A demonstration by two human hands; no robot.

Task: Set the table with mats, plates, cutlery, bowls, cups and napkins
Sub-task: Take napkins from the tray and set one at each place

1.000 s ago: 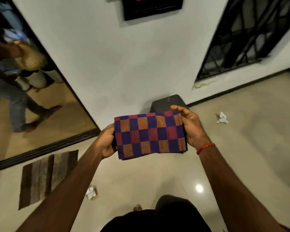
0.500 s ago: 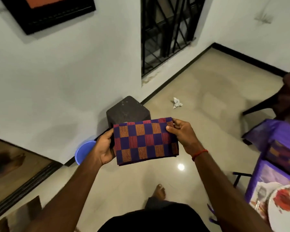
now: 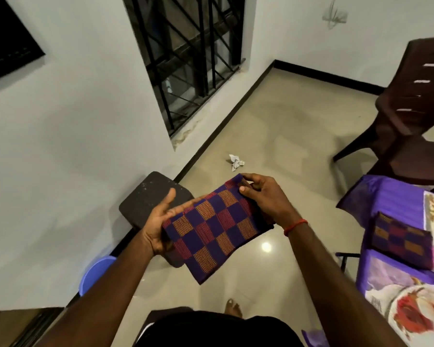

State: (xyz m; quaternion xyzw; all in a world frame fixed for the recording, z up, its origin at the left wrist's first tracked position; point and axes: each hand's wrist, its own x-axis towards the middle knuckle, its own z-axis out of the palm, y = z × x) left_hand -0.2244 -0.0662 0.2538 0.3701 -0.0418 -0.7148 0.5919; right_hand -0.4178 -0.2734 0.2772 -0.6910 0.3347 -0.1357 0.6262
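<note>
A folded checked cloth napkin (image 3: 216,226) in purple, orange and red is held tilted in front of me above the floor. My left hand (image 3: 158,221) supports its near left edge from beneath, fingers stretched out straight. My right hand (image 3: 263,196) pinches the far corner between thumb and fingers. At the right stands the table (image 3: 386,196) under a purple cloth. A second folded checked napkin (image 3: 401,240) lies on it, beside a plate with a red rooster picture (image 3: 411,314).
A dark plastic chair (image 3: 411,116) stands behind the table at the right. A dark stool (image 3: 148,199) and a blue bowl (image 3: 95,271) sit by the white wall. Crumpled paper (image 3: 236,162) lies on the tiled floor. My bare foot (image 3: 232,306) shows below.
My view has swung right, bringing the table and chair into sight. The napkin has tilted, and my left hand has loosened from gripping its edge to lying flat under it.
</note>
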